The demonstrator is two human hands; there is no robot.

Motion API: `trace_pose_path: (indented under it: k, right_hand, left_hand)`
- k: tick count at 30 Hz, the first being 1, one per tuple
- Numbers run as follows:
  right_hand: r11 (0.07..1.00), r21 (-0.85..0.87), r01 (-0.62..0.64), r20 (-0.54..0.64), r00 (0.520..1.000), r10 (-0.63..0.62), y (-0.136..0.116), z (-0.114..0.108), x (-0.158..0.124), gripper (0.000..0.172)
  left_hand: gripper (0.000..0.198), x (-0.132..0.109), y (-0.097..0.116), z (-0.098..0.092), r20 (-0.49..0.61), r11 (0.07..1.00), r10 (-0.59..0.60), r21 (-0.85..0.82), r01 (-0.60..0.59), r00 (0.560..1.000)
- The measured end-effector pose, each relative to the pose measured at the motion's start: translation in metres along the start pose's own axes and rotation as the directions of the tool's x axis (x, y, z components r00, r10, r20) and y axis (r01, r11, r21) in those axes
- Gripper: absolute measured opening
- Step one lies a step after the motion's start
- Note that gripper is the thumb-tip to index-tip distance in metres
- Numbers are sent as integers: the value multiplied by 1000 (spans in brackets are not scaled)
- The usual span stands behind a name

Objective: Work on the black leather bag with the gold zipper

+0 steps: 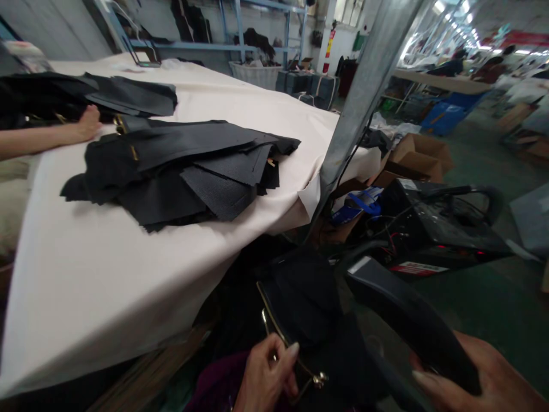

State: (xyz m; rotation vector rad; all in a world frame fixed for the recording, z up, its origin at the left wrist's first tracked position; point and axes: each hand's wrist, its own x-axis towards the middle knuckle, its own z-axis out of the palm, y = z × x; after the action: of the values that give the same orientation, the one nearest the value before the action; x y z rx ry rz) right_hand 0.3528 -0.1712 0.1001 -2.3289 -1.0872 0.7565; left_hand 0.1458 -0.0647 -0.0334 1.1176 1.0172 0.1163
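A wide counter (pixel 107 286) draped in pale cloth is filling the left half of the view, and a metal post (pixel 364 91) is rising at a slant past its right edge. A spread heap of black leather pieces (pixel 180 171) is lying across the middle of the counter, with a second dark stack (pixel 128 94) sitting behind it near the far left. Another person's hand (pixel 88 123) is reaching in from the left edge and resting against that far stack. To the right of the counter, a black machine (pixel 433 223) is standing on the green floor beside open cardboard boxes (pixel 418 157). Below the counter's near edge, a black pouch (pixel 300 297) with a gold zipper is being held low in front of the person. The left hand (pixel 266 377) is pinching the zipper edge, its grip pressed together on the pouch. The right hand (pixel 480 383) is wrapping its grip around a black curved handle (pixel 407 320) just beside the pouch.
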Motion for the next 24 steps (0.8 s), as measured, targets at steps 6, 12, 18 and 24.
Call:
trace_pose_path:
  k: [6, 12, 18, 24]
  right_hand:
    - [999, 22, -46, 87, 995, 44, 9, -5, 1, 24]
    - [997, -17, -76, 278, 957, 78, 23, -12, 3, 22]
    - [999, -40, 6, 240, 971, 4, 24, -16, 5, 25]
    - [998, -11, -61, 61, 996, 61, 16, -5, 7, 28]
  left_hand:
    - [55, 10, 16, 12, 59, 939, -302, -150, 308, 951]
    - [38, 27, 9, 14, 224, 868, -301, -339, 364, 927]
    - [21, 41, 19, 10, 338, 514, -245, -749, 417, 909]
    - [17, 43, 23, 8, 309, 479, -266, -780, 403, 913]
